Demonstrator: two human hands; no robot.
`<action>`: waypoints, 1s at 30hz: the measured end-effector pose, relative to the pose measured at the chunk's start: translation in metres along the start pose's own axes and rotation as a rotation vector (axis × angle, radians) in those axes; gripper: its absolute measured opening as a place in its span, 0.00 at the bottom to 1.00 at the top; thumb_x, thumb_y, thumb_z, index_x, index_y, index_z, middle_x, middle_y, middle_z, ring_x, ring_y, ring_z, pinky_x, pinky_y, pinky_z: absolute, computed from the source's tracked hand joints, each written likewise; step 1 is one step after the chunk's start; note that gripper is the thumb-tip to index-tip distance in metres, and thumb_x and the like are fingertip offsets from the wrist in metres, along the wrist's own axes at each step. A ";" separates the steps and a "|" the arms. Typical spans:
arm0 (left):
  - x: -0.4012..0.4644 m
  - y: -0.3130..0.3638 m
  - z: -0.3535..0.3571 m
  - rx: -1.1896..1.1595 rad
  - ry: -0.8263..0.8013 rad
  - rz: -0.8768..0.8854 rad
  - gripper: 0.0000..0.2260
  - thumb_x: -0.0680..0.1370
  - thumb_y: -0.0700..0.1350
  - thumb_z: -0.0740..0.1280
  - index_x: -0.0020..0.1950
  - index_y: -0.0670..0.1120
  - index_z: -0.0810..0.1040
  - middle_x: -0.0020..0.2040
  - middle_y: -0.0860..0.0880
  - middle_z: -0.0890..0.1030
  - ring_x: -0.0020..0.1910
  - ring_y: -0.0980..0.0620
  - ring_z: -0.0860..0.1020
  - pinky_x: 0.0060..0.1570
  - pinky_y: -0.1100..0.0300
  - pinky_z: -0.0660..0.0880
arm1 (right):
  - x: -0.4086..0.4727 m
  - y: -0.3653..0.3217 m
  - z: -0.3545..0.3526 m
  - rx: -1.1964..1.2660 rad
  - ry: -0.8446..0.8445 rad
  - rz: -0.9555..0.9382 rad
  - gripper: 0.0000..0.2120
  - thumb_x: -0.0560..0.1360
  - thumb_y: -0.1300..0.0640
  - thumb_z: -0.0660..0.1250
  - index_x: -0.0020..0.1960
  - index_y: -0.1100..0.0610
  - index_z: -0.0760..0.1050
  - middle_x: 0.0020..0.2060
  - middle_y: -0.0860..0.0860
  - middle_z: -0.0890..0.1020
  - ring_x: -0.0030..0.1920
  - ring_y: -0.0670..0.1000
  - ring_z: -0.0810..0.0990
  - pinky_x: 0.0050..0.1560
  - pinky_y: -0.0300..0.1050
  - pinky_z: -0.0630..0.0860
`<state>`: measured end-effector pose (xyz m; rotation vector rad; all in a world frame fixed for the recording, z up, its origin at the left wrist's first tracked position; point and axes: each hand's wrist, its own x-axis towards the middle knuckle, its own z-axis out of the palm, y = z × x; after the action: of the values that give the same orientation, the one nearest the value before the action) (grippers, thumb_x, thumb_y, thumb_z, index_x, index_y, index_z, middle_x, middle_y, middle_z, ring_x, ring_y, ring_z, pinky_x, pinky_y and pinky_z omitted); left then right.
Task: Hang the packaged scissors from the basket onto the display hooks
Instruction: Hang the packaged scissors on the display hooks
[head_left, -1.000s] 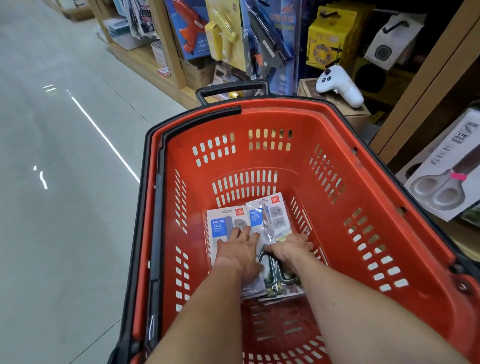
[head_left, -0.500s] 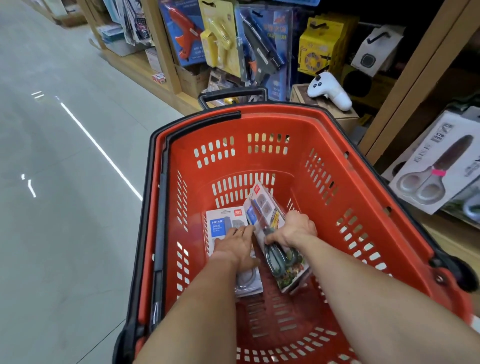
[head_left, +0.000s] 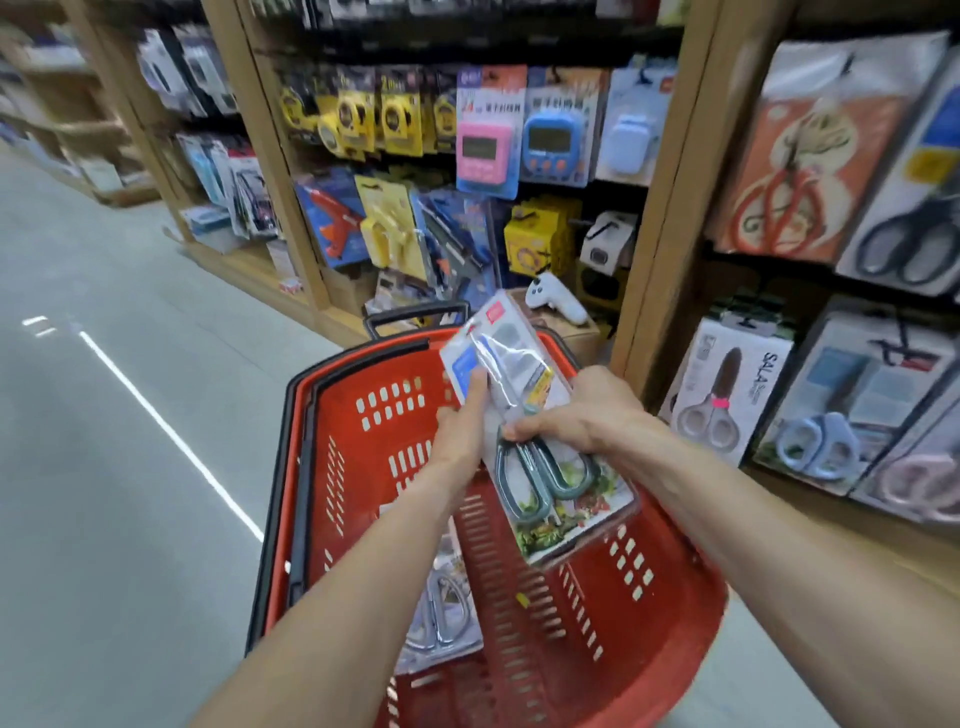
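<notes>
Basket (head_left: 332, 499) w/ scissors pack (head_left: 441, 618) inside

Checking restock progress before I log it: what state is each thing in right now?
Held scissors pack: lifted above the basket, tilted, not yet hung.
Left hand: holds the pack's left edge.
Right hand: grips the pack.
Red basket: another scissors pack lies inside.

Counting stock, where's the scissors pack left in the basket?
In the head view, the remaining pack lies on the red basket's floor, beneath the left forearm.
</notes>
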<state>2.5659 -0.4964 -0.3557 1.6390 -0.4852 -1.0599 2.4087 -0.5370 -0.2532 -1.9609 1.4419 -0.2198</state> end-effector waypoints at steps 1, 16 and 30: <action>0.002 0.016 0.007 -0.035 -0.006 0.064 0.56 0.63 0.86 0.62 0.80 0.50 0.69 0.76 0.46 0.76 0.68 0.43 0.80 0.70 0.45 0.74 | -0.008 0.000 -0.020 0.102 0.036 -0.032 0.33 0.54 0.35 0.85 0.48 0.56 0.83 0.45 0.51 0.86 0.46 0.53 0.85 0.51 0.49 0.83; -0.202 0.063 0.311 -0.209 -0.478 0.416 0.26 0.70 0.52 0.82 0.61 0.45 0.76 0.54 0.43 0.87 0.51 0.46 0.88 0.53 0.47 0.85 | -0.135 0.247 -0.213 0.953 0.434 -0.302 0.19 0.72 0.59 0.78 0.61 0.60 0.81 0.51 0.55 0.88 0.52 0.57 0.88 0.52 0.50 0.84; -0.242 -0.139 0.409 -0.140 -0.585 0.062 0.23 0.70 0.47 0.77 0.62 0.44 0.76 0.50 0.41 0.88 0.48 0.40 0.88 0.44 0.50 0.85 | -0.172 0.464 -0.130 0.925 0.871 0.091 0.22 0.62 0.46 0.82 0.53 0.52 0.82 0.44 0.51 0.87 0.49 0.58 0.84 0.56 0.60 0.80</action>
<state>2.0728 -0.4926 -0.3997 1.1675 -0.8145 -1.4925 1.9183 -0.5087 -0.3946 -1.0239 1.4826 -1.5324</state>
